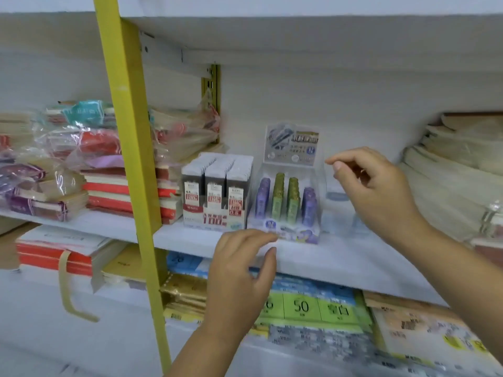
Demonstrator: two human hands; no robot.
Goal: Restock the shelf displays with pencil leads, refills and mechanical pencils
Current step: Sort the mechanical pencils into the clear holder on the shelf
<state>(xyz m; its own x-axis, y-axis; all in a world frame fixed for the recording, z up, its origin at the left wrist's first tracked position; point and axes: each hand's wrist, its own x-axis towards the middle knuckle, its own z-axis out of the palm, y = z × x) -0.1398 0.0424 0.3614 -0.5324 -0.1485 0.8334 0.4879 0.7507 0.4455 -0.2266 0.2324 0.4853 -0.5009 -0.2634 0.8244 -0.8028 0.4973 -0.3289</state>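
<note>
My left hand [239,268], fingers loose, empty, near front of clear plastic display of purple and green lead cases [294,231] on white shelf [340,257], likely squaring it. My right hand [381,186] curled beside display; cannot tell if holding anything.

You are in a stationery shop, facing its stock shelving. White shelves [190,238] on a yellow upright [128,148] carry a retail display box of pencil leads [216,194] and one of refills [285,202] with printed cards. Wrapped notebooks [109,191] are stacked alongside, with packs of paper [307,306] below.
</note>
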